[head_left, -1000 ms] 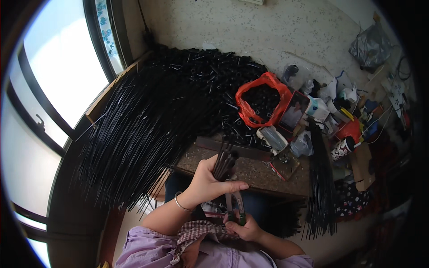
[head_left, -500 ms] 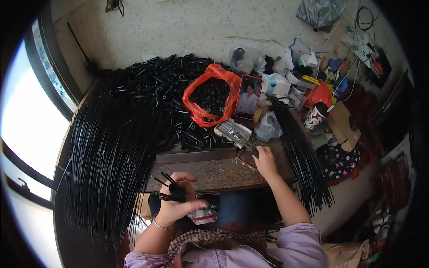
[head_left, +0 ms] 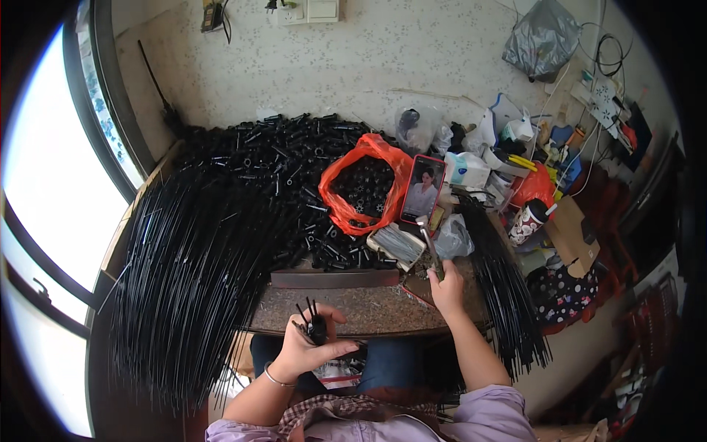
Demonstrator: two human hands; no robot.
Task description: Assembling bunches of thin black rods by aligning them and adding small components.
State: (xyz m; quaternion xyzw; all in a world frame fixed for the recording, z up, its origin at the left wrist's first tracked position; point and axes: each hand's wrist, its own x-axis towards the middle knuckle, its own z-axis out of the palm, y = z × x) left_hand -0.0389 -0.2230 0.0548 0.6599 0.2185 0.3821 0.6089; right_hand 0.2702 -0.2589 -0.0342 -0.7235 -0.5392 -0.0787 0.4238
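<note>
My left hand (head_left: 303, 352) is wrapped round a black plastic piece (head_left: 317, 330) with several short black rods sticking up from it, over the table's front edge. Its thumb stretches out to the right. In my right hand (head_left: 447, 288) a slim metal tool (head_left: 431, 247) is gripped by its lower end. The tool points up and away and looks like a small hammer, its pale tip by the phone. Just left of the tool lies a shallow white tray (head_left: 398, 247) of thin metal pins. A dark curved bar (head_left: 335, 278) rests on the table beyond my left hand.
A large heap of black plastic parts (head_left: 250, 158) covers the back. Long black rods lie in bundles at left (head_left: 191, 287) and right (head_left: 508, 295). A red bag (head_left: 335, 210) of black parts stands beside a propped phone (head_left: 423, 189). A patterned cup (head_left: 529, 223) stands at right.
The tool in my right hand has swung from over the pin tray to a more upright angle. The view has tilted upward, so more wall shows. My left hand keeps its hold.
</note>
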